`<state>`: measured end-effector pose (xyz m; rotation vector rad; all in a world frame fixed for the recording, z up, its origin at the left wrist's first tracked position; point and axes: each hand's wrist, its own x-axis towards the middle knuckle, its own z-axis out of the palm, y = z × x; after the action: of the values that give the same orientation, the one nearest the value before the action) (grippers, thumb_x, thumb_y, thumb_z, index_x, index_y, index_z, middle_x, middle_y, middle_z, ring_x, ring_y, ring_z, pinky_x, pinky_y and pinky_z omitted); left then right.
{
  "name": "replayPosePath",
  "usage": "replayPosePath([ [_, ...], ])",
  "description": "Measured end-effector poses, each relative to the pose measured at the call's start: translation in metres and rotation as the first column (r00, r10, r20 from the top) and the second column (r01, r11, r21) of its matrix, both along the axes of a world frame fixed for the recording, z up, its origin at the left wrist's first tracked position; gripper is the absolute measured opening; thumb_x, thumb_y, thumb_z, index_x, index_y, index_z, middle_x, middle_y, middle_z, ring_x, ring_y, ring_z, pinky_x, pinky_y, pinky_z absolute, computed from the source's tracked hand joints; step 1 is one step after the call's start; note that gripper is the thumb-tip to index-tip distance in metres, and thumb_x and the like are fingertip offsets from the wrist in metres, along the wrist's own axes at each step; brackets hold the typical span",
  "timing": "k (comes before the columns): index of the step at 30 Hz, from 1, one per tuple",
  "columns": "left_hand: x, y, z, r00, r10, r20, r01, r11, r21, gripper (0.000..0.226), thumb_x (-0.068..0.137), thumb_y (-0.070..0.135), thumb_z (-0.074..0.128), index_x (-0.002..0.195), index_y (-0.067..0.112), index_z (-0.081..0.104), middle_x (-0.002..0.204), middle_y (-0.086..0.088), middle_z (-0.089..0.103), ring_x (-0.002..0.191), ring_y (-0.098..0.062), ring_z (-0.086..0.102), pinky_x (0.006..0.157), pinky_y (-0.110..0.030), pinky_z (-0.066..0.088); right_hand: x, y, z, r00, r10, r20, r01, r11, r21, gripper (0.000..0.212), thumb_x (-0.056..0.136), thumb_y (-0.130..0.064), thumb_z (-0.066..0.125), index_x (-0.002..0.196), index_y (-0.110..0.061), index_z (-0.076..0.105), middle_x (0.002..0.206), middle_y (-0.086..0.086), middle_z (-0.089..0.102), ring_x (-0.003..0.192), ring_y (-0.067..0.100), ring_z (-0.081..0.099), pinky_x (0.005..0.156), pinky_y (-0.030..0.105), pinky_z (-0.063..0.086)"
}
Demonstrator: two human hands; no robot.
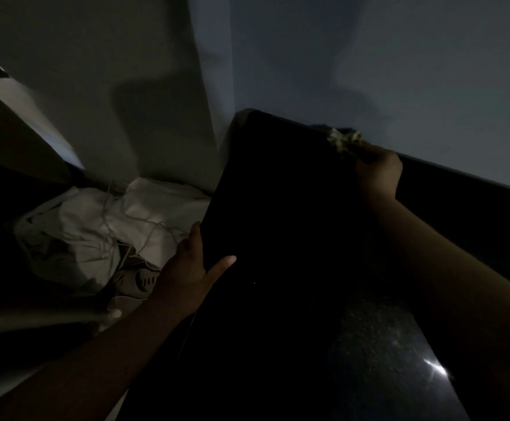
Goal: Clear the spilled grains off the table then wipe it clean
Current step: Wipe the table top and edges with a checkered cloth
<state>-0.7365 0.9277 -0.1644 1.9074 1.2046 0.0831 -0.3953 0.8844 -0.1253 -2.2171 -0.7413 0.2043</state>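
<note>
The scene is very dim. A dark, almost black table (278,208) runs from the lower middle up to the wall corner. My left hand (191,268) rests on its left edge, thumb lying on the top and fingers stretched along the side. My right hand (376,171) reaches to the far right edge and holds a pale, crumpled cloth (343,141) against the table top. A single tiny light speck (254,282) shows on the dark surface; no other grains can be made out.
White crumpled bags or fabric with thin cords (96,232) lie on the floor left of the table. A grey slotted object (140,279) sits beside my left wrist. Walls (399,71) close in behind the table. A bright glare spot (436,370) marks the speckled floor at lower right.
</note>
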Motion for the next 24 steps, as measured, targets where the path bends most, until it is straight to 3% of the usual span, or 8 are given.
replayPosePath([
  [4,0.002,0.000,0.000,1.000,-0.002,0.010,0.002,1.000,-0.002,0.107,0.071,0.084,0.044,0.151,0.022,0.008,0.147,-0.010,0.037,0.129,-0.026,0.044,0.103,-0.043,0.041,-0.023,-0.002,-0.026,0.959,0.180,0.221,-0.182,0.983,-0.011,0.030,0.079,0.003,0.063,0.106,-0.004,0.073,0.111,0.016,0.070,0.106,0.029,0.063,0.099,0.032,0.039],
  [6,0.002,-0.001,0.003,1.000,-0.004,-0.018,0.004,1.000,-0.012,0.102,0.075,0.074,0.047,0.151,0.022,0.006,0.149,-0.011,0.033,0.130,-0.028,0.042,0.102,-0.039,0.040,-0.048,-0.019,-0.030,0.943,0.271,0.192,-0.284,0.958,0.040,0.032,0.077,0.007,0.063,0.105,-0.004,0.073,0.112,0.016,0.069,0.109,0.020,0.057,0.100,0.034,0.038],
  [10,0.002,-0.001,0.006,0.999,-0.018,-0.030,0.017,1.000,-0.020,0.108,0.070,0.084,0.040,0.151,0.022,0.005,0.148,-0.010,0.034,0.129,-0.027,0.044,0.102,-0.040,0.042,-0.086,-0.056,-0.031,0.921,0.385,0.054,-0.388,0.918,0.084,0.034,0.084,-0.002,0.067,0.114,-0.017,0.069,0.123,0.004,0.065,0.119,0.015,0.056,0.108,0.033,0.037],
  [12,0.002,0.003,0.007,0.999,-0.034,-0.026,0.033,0.998,-0.049,0.112,0.067,0.087,0.041,0.151,0.022,0.006,0.147,-0.009,0.036,0.128,-0.028,0.045,0.102,-0.041,0.043,-0.086,-0.059,-0.020,0.925,0.381,-0.007,-0.377,0.918,0.125,0.033,0.083,-0.001,0.069,0.112,-0.018,0.070,0.117,-0.001,0.067,0.114,0.012,0.060,0.104,0.018,0.038],
  [14,0.001,0.006,0.008,0.998,-0.056,-0.025,0.054,0.995,-0.088,0.118,0.061,0.091,0.040,0.151,0.023,0.005,0.147,-0.010,0.035,0.128,-0.029,0.045,0.102,-0.045,0.043,-0.074,-0.057,-0.007,0.965,0.261,0.038,-0.264,0.951,0.160,0.029,0.082,0.002,0.068,0.107,-0.013,0.073,0.110,-0.002,0.069,0.107,0.009,0.063,0.097,0.010,0.039],
  [17,-0.002,0.010,0.007,0.998,-0.061,-0.031,0.056,0.991,-0.120,0.121,0.056,0.092,0.038,0.151,0.026,0.003,0.148,-0.010,0.035,0.129,-0.029,0.044,0.103,-0.045,0.041,-0.051,-0.057,-0.010,0.994,0.045,0.099,-0.056,0.991,0.118,0.026,0.084,-0.003,0.065,0.108,-0.010,0.073,0.114,0.005,0.069,0.110,0.019,0.064,0.104,0.024,0.041],
  [20,-0.004,0.012,0.004,0.997,-0.073,0.028,0.077,0.983,-0.168,0.119,0.055,0.096,0.040,0.149,0.033,0.003,0.149,-0.005,0.035,0.131,-0.027,0.043,0.104,-0.047,0.041,-0.063,-0.063,-0.032,0.988,0.096,0.121,-0.096,0.995,-0.006,0.031,0.085,-0.007,0.059,0.112,-0.014,0.072,0.122,0.005,0.066,0.118,0.023,0.059,0.107,0.038,0.041],
  [24,-0.002,0.012,0.006,0.997,-0.070,-0.013,0.067,0.982,-0.178,0.121,0.056,0.093,0.039,0.151,0.029,-0.001,0.151,-0.006,0.032,0.130,-0.025,0.043,0.105,-0.044,0.040,-0.107,-0.089,-0.035,0.977,0.212,0.035,-0.213,0.976,0.048,0.039,0.085,0.000,0.063,0.116,-0.022,0.069,0.130,-0.004,0.059,0.124,0.014,0.048,0.111,0.023,0.030],
])
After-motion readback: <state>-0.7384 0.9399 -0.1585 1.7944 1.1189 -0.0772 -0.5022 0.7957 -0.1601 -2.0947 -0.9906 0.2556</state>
